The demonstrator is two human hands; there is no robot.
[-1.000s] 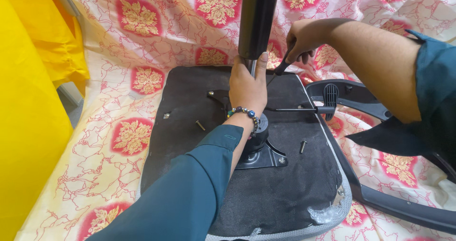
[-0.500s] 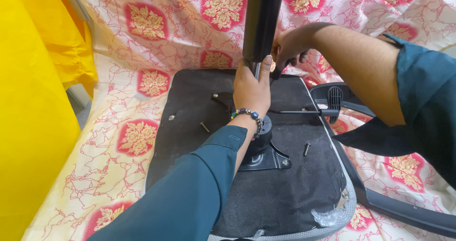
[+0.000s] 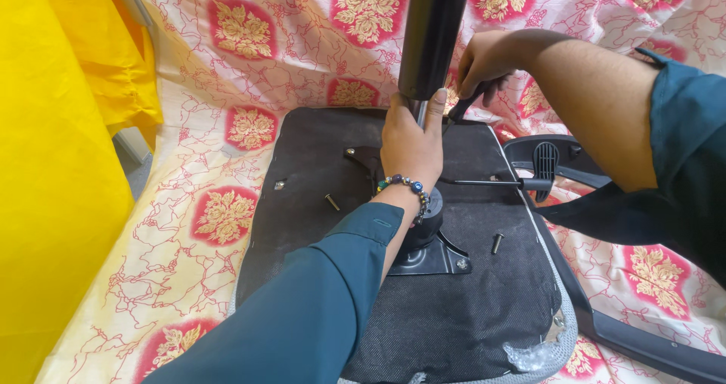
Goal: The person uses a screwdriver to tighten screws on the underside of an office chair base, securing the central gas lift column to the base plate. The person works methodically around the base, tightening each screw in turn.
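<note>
Your left hand [image 3: 411,143], centre frame: closed around the silver shaft below the black cylinder [image 3: 432,32], thumb up against the cylinder's lower end; beaded bracelet [image 3: 406,184] at the wrist. Your right hand [image 3: 484,60], upper right of centre: fingers curled on a dark lever [image 3: 460,108] just beside the cylinder. Chair seat underside [image 3: 454,308], centre to lower frame: lay upturned on the patterned cloth [image 3: 227,127]. Metal base plate [image 3: 431,255]: sat on the seat beneath your left wrist. Loose bolts: one [image 3: 333,202] left of centre, one [image 3: 497,242] right of the plate. Black armrest [image 3: 548,164]: right of the seat. Yellow fabric [image 3: 53,164]: left edge.
</note>
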